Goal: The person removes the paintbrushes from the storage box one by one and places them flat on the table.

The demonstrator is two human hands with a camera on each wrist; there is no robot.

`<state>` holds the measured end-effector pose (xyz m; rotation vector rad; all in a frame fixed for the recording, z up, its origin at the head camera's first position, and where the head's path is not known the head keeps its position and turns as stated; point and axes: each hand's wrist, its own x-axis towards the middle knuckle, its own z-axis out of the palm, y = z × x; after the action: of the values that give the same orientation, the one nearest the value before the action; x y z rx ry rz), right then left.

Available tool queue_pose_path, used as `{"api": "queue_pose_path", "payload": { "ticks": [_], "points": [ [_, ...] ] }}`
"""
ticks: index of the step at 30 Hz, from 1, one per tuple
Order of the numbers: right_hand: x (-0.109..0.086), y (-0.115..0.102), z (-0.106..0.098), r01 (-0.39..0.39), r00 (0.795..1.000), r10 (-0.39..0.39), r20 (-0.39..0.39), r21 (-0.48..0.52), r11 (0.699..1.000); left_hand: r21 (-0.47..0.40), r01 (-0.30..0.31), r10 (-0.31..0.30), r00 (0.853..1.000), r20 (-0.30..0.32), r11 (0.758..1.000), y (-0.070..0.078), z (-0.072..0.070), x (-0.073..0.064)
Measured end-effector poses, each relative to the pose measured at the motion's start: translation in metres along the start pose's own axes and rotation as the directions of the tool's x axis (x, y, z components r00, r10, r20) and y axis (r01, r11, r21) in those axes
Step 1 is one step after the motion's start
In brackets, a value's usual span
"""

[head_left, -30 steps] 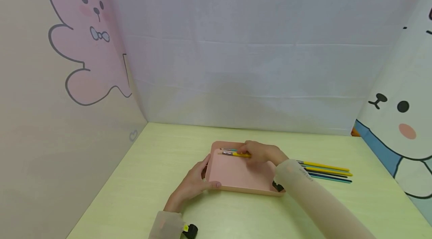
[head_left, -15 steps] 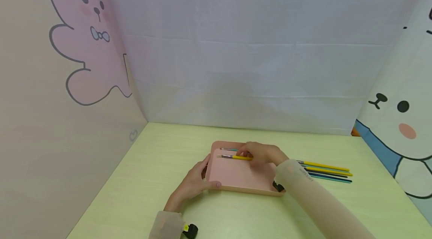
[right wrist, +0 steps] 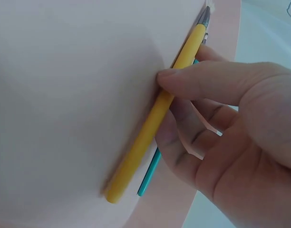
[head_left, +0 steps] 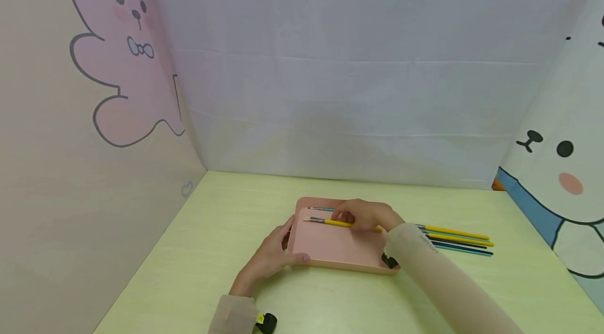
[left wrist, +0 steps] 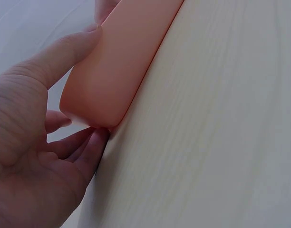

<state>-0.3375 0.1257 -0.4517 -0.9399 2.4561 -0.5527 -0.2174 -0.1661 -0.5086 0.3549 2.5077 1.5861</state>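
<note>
A yellow-handled paintbrush lies low inside a shallow pink tray, its bristles toward the left wall. My right hand pinches its handle; in the right wrist view the thumb is on one side of the yellow handle and the fingers on the other. Beside it, nearer the far wall of the tray, is a thinner teal paintbrush, partly covered by that hand. My left hand grips the near left corner of the tray, with the thumb on the front wall and fingers at the side and lower edge.
Right of the tray, several paintbrushes with yellow, dark and teal handles lie side by side on the pale table. My right forearm hides their left ends. A white cloth backdrop closes off the rear, with printed panels at both sides.
The yellow paintbrush has moved a little toward me, away from the teal one, and more of its handle shows. My right fingers have shifted slightly. The left hand and tray stay put.
</note>
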Motion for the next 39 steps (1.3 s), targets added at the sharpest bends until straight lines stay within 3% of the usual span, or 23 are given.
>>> {"api": "queue_pose_path", "payload": {
  "ticks": [9, 19, 28, 34, 39],
  "points": [
    [-0.001, -0.001, -0.002, -0.009, 1.000, 0.009, 0.014, 0.013, 1.000, -0.002, 0.003, -0.003, 1.000, -0.003, 1.000, 0.001, 0.001, 0.001],
    [-0.005, 0.003, -0.006, 0.095, 0.995, -0.095, -0.008, -0.033, 0.995, -0.016, -0.001, 0.001, 1.000, -0.007, 1.000, 0.002, 0.002, 0.001],
    [-0.017, -0.003, -0.019, 0.038, 0.998, -0.037, -0.050, 0.003, 0.999, -0.014, 0.009, -0.009, 1.000, -0.002, 1.000, 0.003, 0.002, 0.001],
    [-0.024, -0.008, -0.028, 0.138, 0.989, -0.142, -0.050, -0.079, 0.987, -0.019, 0.000, 0.000, 1.000, -0.014, 1.000, 0.000, 0.002, 0.003],
    [-0.033, -0.008, -0.036, 0.155, 0.987, -0.158, -0.043, -0.074, 0.985, -0.005, 0.006, -0.006, 1.000, -0.008, 1.000, -0.002, 0.002, 0.004]
  ]
}}
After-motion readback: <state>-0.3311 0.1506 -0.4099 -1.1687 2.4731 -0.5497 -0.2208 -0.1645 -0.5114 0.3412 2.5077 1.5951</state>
